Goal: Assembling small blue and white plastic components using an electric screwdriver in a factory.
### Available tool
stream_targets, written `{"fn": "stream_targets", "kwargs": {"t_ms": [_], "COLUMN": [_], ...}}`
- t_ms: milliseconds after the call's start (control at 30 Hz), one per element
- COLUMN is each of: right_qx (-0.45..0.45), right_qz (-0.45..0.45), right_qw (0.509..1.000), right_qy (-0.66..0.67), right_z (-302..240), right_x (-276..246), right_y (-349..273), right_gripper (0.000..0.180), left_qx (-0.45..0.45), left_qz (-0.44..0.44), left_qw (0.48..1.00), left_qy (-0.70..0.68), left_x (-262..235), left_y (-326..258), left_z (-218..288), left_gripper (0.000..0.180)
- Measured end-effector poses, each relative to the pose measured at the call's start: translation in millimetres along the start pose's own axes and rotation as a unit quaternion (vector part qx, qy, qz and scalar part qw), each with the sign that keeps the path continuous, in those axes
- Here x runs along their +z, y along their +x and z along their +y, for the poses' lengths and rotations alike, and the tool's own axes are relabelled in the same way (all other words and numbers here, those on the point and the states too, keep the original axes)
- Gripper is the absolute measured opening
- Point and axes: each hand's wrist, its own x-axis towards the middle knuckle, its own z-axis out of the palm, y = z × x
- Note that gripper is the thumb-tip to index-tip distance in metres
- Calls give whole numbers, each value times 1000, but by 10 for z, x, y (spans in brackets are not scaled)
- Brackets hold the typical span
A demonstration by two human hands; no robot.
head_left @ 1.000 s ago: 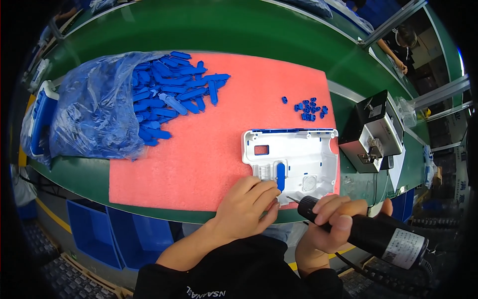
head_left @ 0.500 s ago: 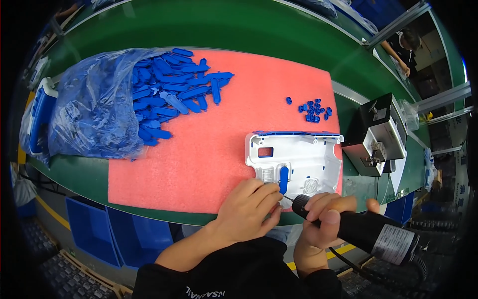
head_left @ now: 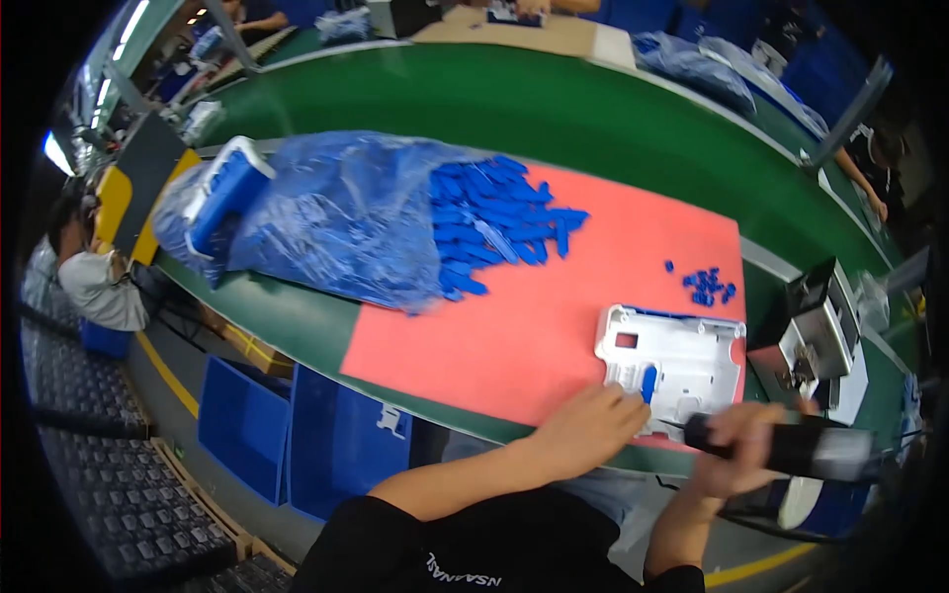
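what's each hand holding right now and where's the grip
The right hand grips a black electric screwdriver around its barrel. The left hand holds nothing, its fingertips pressing the near edge of the white plastic panel.

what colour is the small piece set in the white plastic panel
Blue piece in the white plastic panel; head view shows it best.

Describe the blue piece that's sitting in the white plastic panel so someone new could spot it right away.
Find the pink mat and the white panel at its near right corner. The blue piece stands alone inside it beside the left hand, apart from the loose blue pile.
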Motion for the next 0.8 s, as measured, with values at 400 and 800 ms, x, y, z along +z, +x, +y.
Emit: {"fn": "stream_targets", "kwargs": {"t_ms": [400,800], "right_qx": [37,16], "right_qz": [145,187], "right_qw": [949,941], "right_qy": [-278,-280], "right_z": [82,252], "right_x": [-1363,-1158], "right_y": [448,349], "right_gripper": [49,53], "left_qx": [-26,-257], "left_qz": [187,175], "left_qw": [980,920], "left_qy": [54,240], "left_x": [-692,-794], "left_y": [1095,1577], "left_z": [-1145,-2894], "left_gripper": [23,36]}}
